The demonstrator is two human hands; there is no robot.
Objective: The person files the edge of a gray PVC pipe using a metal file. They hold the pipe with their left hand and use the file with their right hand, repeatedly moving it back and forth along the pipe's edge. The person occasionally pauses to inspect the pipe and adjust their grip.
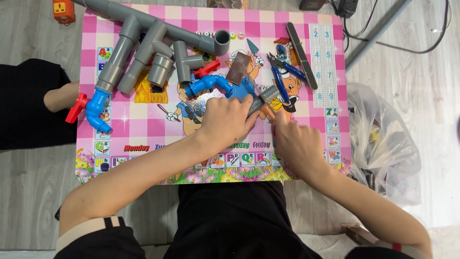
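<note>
Pink mat: both hands crowded mid-mat; near edge bare.

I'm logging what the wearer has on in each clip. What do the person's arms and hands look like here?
Both forearms are bare, and the left hand and right hand wear no gloves, rings or watch that show. The sleeves sit at the upper arms: the left cuff is beige with dark stripes over black cloth, the right cuff is similar with a red mark.

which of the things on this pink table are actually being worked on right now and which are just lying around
In hand: blue pipe fitting under left hand; small grey piece by right hand.

Lying about: grey pipe assembly, blue-handled pliers, sanding stick, blue valve, plastic bag.
</note>
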